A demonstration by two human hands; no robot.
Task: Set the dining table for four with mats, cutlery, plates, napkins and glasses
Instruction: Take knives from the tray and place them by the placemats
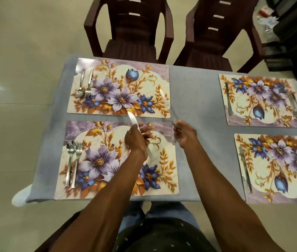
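Four floral mats lie on a grey tablecloth [195, 99]: far left mat [140, 73], near left mat [164, 180], far right mat [264, 113], near right mat [289, 180]. My left hand [136, 141] grips a table knife [132, 119] above the near left mat, blade pointing away and blurred. My right hand [185, 136] pinches a second knife [166, 102] by its handle, its blurred blade over the right edge of the far left mat. Each left mat carries a spoon and fork, far pair [84, 86] and near pair [72, 160].
A knife [228, 99] and a fork with spoon [296, 107] lie on the far right mat. The near right mat has a knife [245, 170]. Two dark brown plastic chairs [131, 39] [215, 42] stand at the table's far side. A dark shelf [293, 33] is at the right.
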